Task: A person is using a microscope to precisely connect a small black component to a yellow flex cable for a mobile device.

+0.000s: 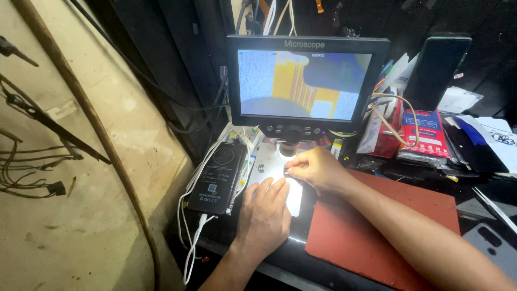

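Our left hand (pixel 264 215) lies flat, open, steadying the white stage (pixel 295 200); our right hand (pixel 318 168) pinches a small part (pixel 286 173) under the microscope (pixel 307 81). We should keep both wrists planted.

Dark workbench (pixel 301 257) carrying a red mat (pixel 377 231), a black phone (pixel 218 178) lying face down beside white cables (pixel 195 226), a microscope monitor (pixel 307 81) standing behind, red packets (pixel 423 134) piling at the back right

Dim bench — blown-out glare under microscope (pixel 291 141)
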